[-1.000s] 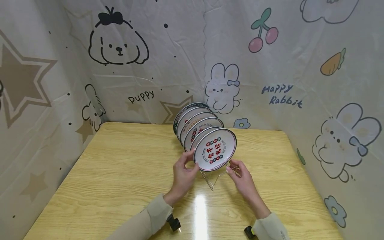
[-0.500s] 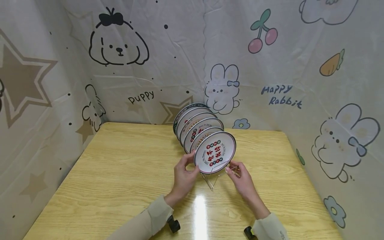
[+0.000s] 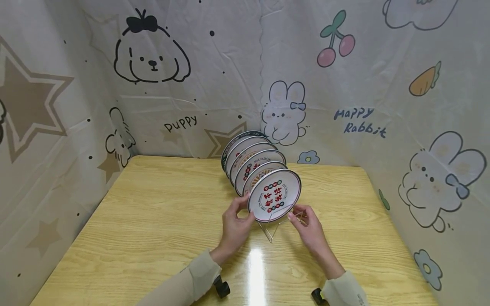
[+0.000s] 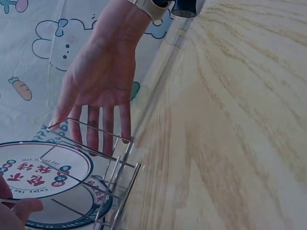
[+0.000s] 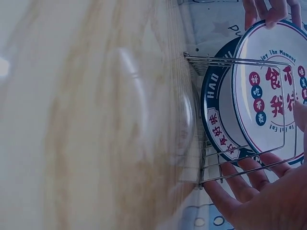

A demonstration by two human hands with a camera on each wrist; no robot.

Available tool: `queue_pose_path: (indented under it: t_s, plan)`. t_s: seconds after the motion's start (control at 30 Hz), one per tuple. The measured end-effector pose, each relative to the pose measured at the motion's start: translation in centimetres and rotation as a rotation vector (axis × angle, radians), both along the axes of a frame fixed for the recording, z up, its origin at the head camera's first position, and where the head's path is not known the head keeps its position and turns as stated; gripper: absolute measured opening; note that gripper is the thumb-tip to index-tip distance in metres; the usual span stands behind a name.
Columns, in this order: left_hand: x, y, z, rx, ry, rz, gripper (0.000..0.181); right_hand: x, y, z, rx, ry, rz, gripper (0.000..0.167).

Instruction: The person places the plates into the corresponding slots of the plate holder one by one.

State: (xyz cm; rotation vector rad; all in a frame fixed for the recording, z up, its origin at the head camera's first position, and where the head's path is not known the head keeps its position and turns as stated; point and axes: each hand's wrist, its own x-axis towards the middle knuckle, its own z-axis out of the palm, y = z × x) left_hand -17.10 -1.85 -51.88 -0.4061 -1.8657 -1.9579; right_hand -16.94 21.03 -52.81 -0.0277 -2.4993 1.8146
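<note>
The front white plate (image 3: 274, 196) has a dark rim with red and blue lettering. It leans in a thin metal wire plate rack (image 5: 194, 57), ahead of several similar plates (image 3: 260, 163). My left hand (image 3: 236, 223) pinches this plate's left edge between thumb and fingers. At the rack's right side, my right hand (image 3: 308, 225) grips the wire, its thumb close to the plate's lower right edge. In the right wrist view, the right fingers (image 5: 259, 179) lie along the rack's lower wires. The lower parts of the rear plates are hidden behind the front ones.
The rack stands on a light wood-grain table (image 3: 153, 204). Behind and beside it hangs a pale cloth (image 3: 226, 85) printed with cartoon animals, stars and fruit. The table's back edge runs close behind the rearmost plates.
The front plate has sunk slightly lower into the rack, baring more of the patterned plate behind it. My left hand has moved down a little with it; the right hand stays nearly still.
</note>
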Motion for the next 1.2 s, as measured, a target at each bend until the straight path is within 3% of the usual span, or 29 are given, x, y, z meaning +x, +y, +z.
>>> queue_pose_path:
  t_s: [0.33,0.63,0.97,1.2]
  plan:
    - [0.0,0.1,-0.7,-0.010,0.009,0.002,0.056,0.1,-0.1,-0.1,0.053,-0.005,-0.025,0.048]
    - [-0.1,0.3,-1.2,-0.003,0.042,0.004,0.054,0.3,-0.2,0.1,0.032,0.016,-0.026,0.049]
    - [0.0,0.6,-1.6,-0.015,0.021,-0.023,0.056,0.2,0.0,-0.1,0.033,0.009,-0.052,0.050]
    - [-0.1,0.9,-2.4,-0.032,-0.010,-0.031,0.053,0.5,0.2,0.1,0.004,0.023,-0.044,0.047]
